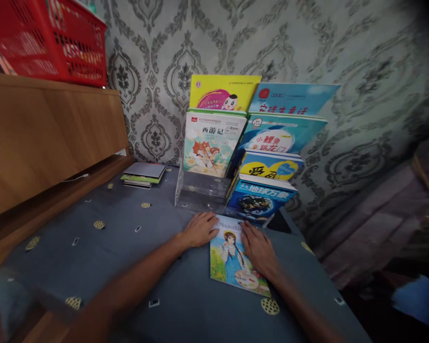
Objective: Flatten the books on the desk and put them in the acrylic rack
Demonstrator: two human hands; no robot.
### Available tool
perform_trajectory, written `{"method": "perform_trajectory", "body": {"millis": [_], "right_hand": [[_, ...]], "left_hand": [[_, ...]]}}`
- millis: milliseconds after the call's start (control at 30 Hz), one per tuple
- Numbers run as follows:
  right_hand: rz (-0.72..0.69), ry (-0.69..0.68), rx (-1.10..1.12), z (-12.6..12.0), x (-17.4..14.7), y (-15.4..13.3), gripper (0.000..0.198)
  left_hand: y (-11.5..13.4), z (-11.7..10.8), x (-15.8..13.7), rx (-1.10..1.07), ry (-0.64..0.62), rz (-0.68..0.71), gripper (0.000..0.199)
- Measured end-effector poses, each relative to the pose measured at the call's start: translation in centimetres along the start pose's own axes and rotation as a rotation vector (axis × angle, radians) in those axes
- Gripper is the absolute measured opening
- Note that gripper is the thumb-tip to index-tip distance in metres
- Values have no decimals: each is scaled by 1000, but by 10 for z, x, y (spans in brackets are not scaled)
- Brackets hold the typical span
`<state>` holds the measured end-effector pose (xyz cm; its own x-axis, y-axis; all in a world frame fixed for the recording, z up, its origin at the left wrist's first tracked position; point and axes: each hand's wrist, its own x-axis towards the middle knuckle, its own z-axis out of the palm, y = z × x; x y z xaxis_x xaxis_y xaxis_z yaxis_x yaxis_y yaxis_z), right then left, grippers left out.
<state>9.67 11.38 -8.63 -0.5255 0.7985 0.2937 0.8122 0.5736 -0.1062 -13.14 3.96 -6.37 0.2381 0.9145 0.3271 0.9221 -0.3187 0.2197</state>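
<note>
Patterned wallpaper (pixel 157 138) backs a blue-grey cloth (pixel 186 305) in the head view. Left fingers (pixel 209 219), loosely bent, touch the upper left edge of a picture book (pixel 232 267) lying between the hands; right fingers (pixel 249 229) rest outstretched on its upper right edge, neither set clenched. Light, even pressure from both sides should keep it square. Just beyond the fingers, a clear stand (pixel 200 195) of upright books (pixel 214 143) limits forward movement; well left lies a low pile (pixel 143 174).
</note>
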Motion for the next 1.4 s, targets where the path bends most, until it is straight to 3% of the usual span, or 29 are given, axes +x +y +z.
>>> {"method": "perform_trajectory", "body": {"millis": [167, 467, 700, 900, 1000, 1167, 1400], "right_hand": [[-73, 26, -18, -1, -15, 2, 52], [-250, -26, -10, -19, -95, 2, 53], [-246, -132, 71, -44, -100, -15, 51], [-635, -295, 292, -52, -95, -67, 47], [-707, -355, 345, -56, -94, -82, 47], [-671, -389, 308, -69, -102, -73, 51], [-497, -221, 264, -63, -134, -27, 68]], "left_hand": [[2, 0, 0, 24, -16, -17, 36], [0, 0, 2, 55, -62, -44, 38], [-4, 3, 1, 50, -50, -12, 39], [-5, 4, 0, 41, -23, 18, 40], [-5, 4, 1, 42, -23, 18, 41], [-4, 2, 1, 78, -30, 24, 40], [-5, 3, 2, 55, -21, 36, 39]]}}
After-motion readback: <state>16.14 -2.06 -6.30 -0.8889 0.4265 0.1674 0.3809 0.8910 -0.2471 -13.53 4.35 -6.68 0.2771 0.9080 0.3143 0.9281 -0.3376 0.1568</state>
